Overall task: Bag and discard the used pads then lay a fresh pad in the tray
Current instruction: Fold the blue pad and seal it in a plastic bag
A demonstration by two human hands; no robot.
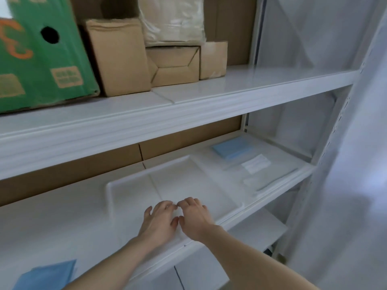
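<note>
A shallow white tray (109, 190) sits on the middle shelf. Its floor looks lined with a white sheet (167, 181) that shows a fold crease. My left hand (159, 218) and my right hand (194, 216) lie side by side on the near part of that sheet, palms down, with their bent fingertips touching it. Neither hand holds anything. To the right of the tray, a clear pack with a blue folded pad (232, 147) and a white label (255, 163) lies flat on the shelf. Another blue pad (46, 275) lies at the lower left.
The upper shelf (209, 95) hangs over the tray and carries a green carton (41, 59), brown boxes (119, 57) and a plastic-wrapped bundle (171, 19). A white curtain (345, 185) hangs on the right. Brown cardboard backs the middle shelf.
</note>
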